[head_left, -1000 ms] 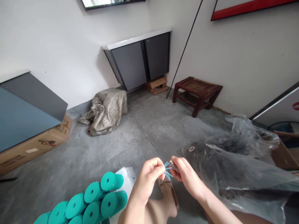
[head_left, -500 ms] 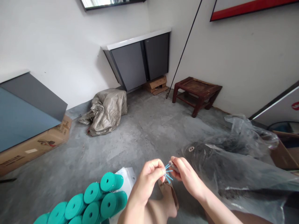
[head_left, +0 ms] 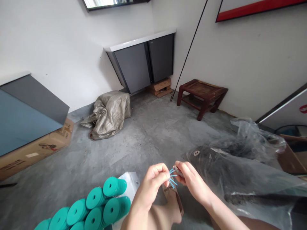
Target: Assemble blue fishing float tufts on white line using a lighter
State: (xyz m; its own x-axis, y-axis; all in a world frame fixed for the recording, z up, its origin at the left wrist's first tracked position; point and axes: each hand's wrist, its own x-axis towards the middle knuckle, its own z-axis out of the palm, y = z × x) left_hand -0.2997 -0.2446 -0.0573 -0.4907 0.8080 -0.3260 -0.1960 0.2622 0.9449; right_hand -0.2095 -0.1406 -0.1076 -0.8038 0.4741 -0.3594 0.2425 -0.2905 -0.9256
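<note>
My left hand is closed in a pinch around several thin light-blue strands, whose ends fan out to the right from the fingertips. Close beside it, my right hand is closed on a small greyish object. Its tip shows near the upper strands, but the fingers cover most of it and its kind is unclear. Whether it touches the strands I cannot tell. Stacks of green foam discs with centre holes lie to the lower left, with a white sheet beside them.
My sandalled foot is below the hands. Clear plastic sheeting covers dark things at right. A wooden stool, a grey-brown sack, a grey cabinet and a long cardboard box stand farther off on the concrete floor.
</note>
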